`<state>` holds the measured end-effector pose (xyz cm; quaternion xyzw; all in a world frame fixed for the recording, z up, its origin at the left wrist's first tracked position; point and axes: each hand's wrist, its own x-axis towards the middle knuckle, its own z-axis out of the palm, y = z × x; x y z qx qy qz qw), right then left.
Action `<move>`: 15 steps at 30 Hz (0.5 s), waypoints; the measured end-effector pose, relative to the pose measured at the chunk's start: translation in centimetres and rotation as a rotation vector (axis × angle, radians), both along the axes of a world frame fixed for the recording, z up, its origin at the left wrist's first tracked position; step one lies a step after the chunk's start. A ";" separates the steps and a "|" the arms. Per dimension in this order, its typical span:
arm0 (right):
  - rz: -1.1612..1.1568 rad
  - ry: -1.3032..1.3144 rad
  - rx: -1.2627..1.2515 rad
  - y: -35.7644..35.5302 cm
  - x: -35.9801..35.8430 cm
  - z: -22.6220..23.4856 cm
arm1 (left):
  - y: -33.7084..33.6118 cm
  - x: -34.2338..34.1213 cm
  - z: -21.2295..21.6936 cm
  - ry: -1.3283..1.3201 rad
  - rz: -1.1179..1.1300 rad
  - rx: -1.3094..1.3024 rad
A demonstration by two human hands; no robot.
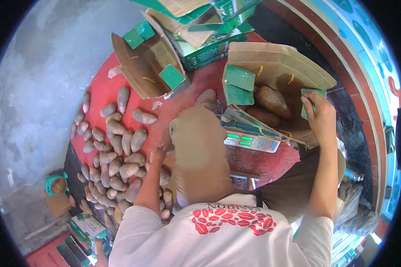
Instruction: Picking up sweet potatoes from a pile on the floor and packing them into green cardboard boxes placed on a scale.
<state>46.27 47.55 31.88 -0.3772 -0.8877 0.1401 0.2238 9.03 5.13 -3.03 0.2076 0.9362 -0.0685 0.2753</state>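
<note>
My left hand [158, 155] reaches down to a pile of brown tubers [116, 155] spread on a red mat [102, 89]. Its fingers are curled at the pile's right edge, and whether they hold a tuber is hidden. My right hand [318, 116] grips the green-printed flap [309, 94] of an open cardboard box [276, 62]. That box holds a few large tubers [272, 100] and rests on a flat weighing scale with a lit green display [251, 142].
A second open cardboard box [140, 66] lies behind the pile. Flattened green and brown cartons [200, 26] are stacked at the top. A teal tape dispenser [55, 184] sits on the grey concrete floor [40, 89] at left, and more green cartons [87, 227] lie at lower left.
</note>
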 end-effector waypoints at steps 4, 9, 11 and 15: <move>-0.059 -0.014 0.043 0.0 2.2 0.2 | 4.6 0.4 5.5 -0.012 0.165 0.407; -0.055 0.074 0.070 -0.1 2.3 0.0 | 9.7 1.4 20.0 0.060 0.114 0.857; -0.056 0.095 0.070 0.0 2.5 0.1 | 12.6 2.8 25.6 0.108 0.080 1.052; -0.051 0.127 0.072 -0.2 3.0 0.1 | 18.1 6.0 34.3 0.106 -0.146 1.150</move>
